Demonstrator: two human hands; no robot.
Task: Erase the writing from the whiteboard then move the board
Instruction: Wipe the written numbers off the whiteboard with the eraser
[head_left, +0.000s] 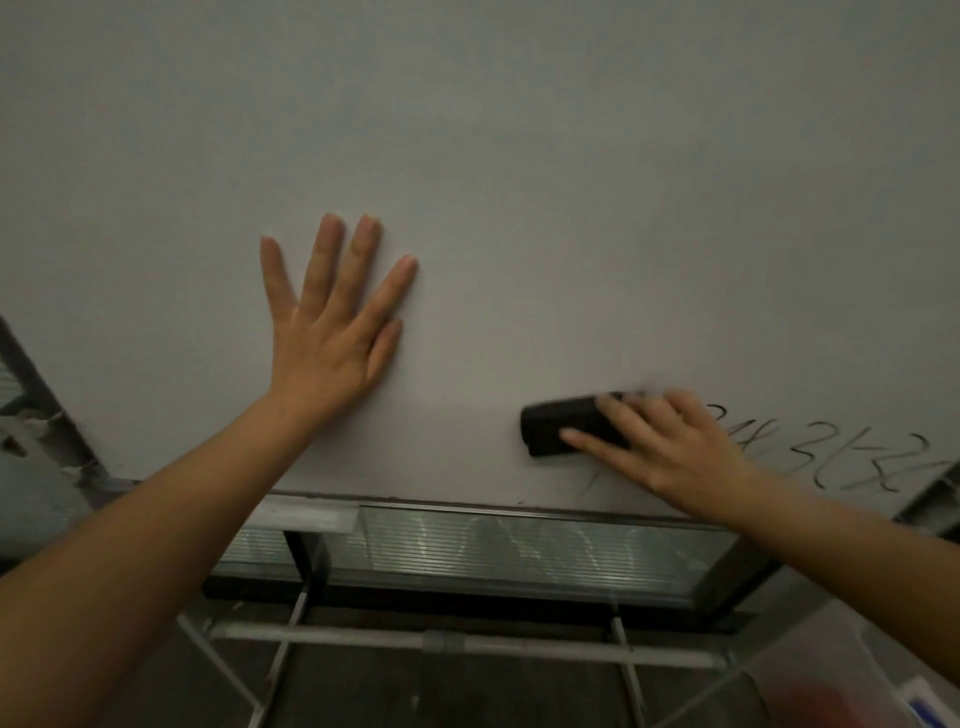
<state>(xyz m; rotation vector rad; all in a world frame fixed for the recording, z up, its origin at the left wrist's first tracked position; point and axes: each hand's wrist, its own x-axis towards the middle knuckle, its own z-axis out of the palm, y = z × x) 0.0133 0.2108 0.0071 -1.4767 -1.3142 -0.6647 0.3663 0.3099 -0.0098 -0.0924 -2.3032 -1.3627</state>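
Whiteboard (519, 182) fills most of view, bottom edge w/ frame just above a ribbed glass panel (519, 551) and a white metal bar (363, 636) lower down. L hand (332, 332) lies flat on the board, fingers spread, gripping nothing; R hand (670, 447) sits low-right, fingers pressed over a black eraser (558, 428), holding it against the surface. Black writing (862, 462) shows just right of the R hand near the board's lower right corner; board left of the eraser looks clean.
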